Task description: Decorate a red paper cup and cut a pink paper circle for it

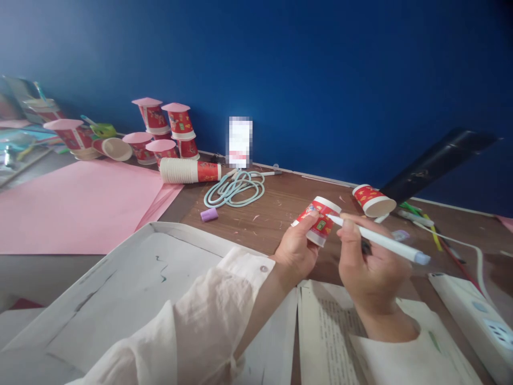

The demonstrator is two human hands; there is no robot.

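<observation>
A red paper cup (326, 227) with a printed pattern is gripped in my left hand (297, 248), tilted above the brown table (240, 227). My right hand (372, 267) pinches a white marker (388, 245) like a pen, its tip at the cup's printed side; whether the tip touches cannot be made out. A purple cap (209, 214) lies on the table to the left. Beneath my right wrist is an open book or printed sheets (328, 315), partly covered by the sleeve.
Several red cups with pink paper tops (150, 115) stand at the back left, near a stack of nested cups (188, 170). Pink paper (72, 208), a white tray (168, 230), a coiled cable (234, 190), a tipped cup (372, 200), a black tube (436, 166) and a power strip (473, 310) lie around.
</observation>
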